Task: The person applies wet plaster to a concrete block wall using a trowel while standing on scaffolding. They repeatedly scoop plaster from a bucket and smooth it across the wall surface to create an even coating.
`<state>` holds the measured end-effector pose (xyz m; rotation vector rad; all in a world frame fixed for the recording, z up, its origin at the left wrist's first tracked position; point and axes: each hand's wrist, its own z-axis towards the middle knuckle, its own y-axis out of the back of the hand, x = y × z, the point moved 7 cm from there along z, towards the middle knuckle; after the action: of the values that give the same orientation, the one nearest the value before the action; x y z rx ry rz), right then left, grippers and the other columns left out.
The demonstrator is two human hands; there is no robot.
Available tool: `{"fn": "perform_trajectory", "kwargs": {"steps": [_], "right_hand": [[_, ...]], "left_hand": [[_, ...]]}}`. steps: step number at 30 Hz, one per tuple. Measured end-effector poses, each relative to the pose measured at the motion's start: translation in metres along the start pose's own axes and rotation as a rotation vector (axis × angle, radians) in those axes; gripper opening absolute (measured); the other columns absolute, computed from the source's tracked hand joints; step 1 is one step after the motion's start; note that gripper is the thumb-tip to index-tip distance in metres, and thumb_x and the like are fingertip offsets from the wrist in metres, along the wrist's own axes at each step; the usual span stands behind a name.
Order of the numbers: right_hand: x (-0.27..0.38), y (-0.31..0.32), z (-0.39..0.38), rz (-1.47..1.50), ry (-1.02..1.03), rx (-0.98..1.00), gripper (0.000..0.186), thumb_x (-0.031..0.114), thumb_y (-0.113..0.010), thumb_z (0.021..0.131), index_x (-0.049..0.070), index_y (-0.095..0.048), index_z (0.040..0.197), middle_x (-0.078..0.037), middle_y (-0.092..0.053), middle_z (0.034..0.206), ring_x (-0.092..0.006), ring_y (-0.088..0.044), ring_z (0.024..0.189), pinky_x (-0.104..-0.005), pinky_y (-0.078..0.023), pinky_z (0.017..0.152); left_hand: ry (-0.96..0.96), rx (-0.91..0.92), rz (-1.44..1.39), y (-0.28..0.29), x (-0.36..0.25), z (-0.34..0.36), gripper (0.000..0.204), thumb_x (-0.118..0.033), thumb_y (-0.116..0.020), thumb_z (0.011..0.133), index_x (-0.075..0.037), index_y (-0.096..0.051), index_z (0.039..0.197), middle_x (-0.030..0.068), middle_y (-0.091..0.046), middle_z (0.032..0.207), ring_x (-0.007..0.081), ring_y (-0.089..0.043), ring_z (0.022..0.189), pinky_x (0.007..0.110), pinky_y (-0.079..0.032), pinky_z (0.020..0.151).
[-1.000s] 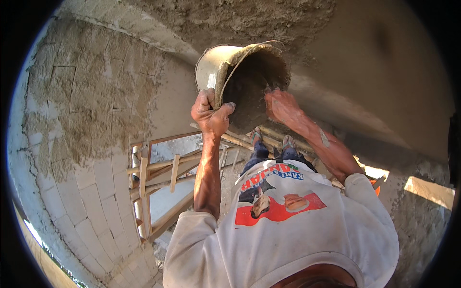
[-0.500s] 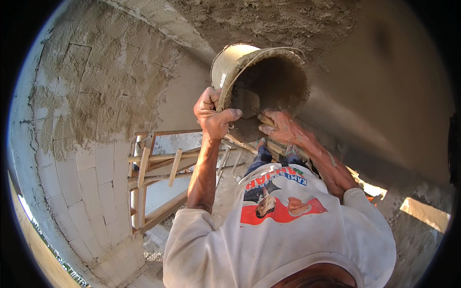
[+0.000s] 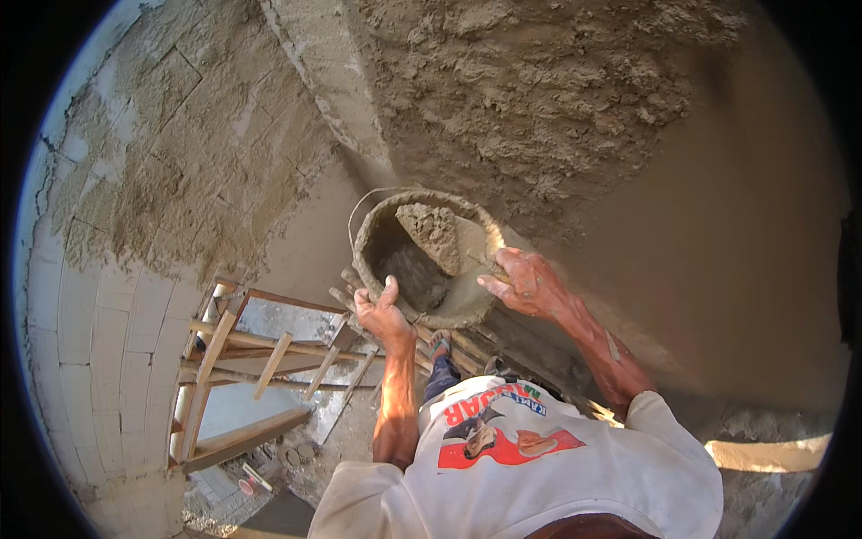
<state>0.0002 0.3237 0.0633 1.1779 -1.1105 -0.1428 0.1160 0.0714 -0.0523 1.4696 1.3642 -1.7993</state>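
Observation:
A mortar-crusted bucket (image 3: 364, 235) hangs in front of me, its opening facing up toward me and its thin wire handle swung to the far left. My left hand (image 3: 384, 316) grips the bucket's near left rim, thumb on the edge and fingers under the outside. My right hand (image 3: 530, 280) is closed round the handle of a trowel at the bucket's right rim. The trowel's blade (image 3: 470, 244) lies inside the opening, with a lump of wet mortar (image 3: 431, 232) on it. Dark mortar residue coats the bucket's inner wall.
Ahead stands a wall with rough, fresh mortar (image 3: 521, 108), smoother plaster (image 3: 718, 242) to its right. A block wall (image 3: 117, 332) is at left, partly smeared. Below are a wooden frame (image 3: 242, 346) and my feet on planks (image 3: 471, 350).
The bucket has tipped from facing sideways to opening upward, and sits lower in view. My left hand has shifted under its rim. The trowel has come up from deep inside, bearing mortar.

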Motion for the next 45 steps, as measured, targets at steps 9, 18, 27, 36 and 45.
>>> {"fn": "perform_trajectory", "kwargs": {"steps": [9,18,27,36,45], "right_hand": [[0.181,0.137,-0.001,0.174,0.706,-0.077,0.027,0.024,-0.074,0.097,-0.001,-0.066,0.105,-0.017,-0.067,0.085,-0.0321,-0.068,0.072,-0.0426,-0.052,0.061],[0.076,0.344,0.056,1.018,0.331,-0.221,0.021,0.023,-0.059,0.106,0.003,-0.064,0.108,-0.001,-0.057,0.069,-0.0069,-0.05,0.047,-0.0223,-0.042,0.036],[-0.134,0.006,-0.049,0.727,-0.464,-0.49,0.022,0.026,-0.063,0.105,0.006,-0.054,0.102,-0.002,-0.052,0.069,-0.0117,-0.051,0.047,-0.0282,-0.043,0.041],[-0.485,-0.273,-0.207,-0.297,-0.319,0.702,0.019,0.019,-0.069,0.095,0.003,-0.067,0.104,-0.015,-0.071,0.088,-0.0292,-0.071,0.075,-0.0437,-0.057,0.069],[-0.324,-0.198,-0.126,-0.355,-0.438,0.708,0.026,0.025,-0.075,0.091,0.002,-0.067,0.101,-0.012,-0.07,0.082,-0.027,-0.071,0.077,-0.0424,-0.056,0.069]], "left_hand": [[0.158,-0.459,0.254,0.199,0.046,0.002,0.064,0.018,-0.065,0.06,0.011,-0.057,0.123,0.0159,-0.065,0.113,0.0294,-0.064,0.092,0.041,-0.054,0.087],[0.302,-0.839,0.297,0.348,0.092,-0.064,0.057,0.007,-0.06,0.071,0.011,-0.054,0.127,0.022,-0.067,0.106,0.0362,-0.066,0.082,0.053,-0.058,0.07],[0.606,-1.109,0.831,0.444,0.07,-0.146,0.038,-0.007,-0.078,0.065,-0.001,-0.056,0.096,0.0084,-0.058,0.084,0.0244,-0.053,0.068,0.044,-0.048,0.062],[0.504,-1.515,0.169,0.473,0.188,-0.266,0.039,0.004,-0.073,0.063,-0.004,-0.051,0.094,0.0033,-0.057,0.085,0.02,-0.054,0.075,0.039,-0.047,0.071],[0.594,-1.655,-0.084,0.434,0.246,-0.341,0.039,0.003,-0.072,0.063,-0.004,-0.054,0.097,0.0068,-0.063,0.093,0.0222,-0.061,0.085,0.038,-0.051,0.08]]}}
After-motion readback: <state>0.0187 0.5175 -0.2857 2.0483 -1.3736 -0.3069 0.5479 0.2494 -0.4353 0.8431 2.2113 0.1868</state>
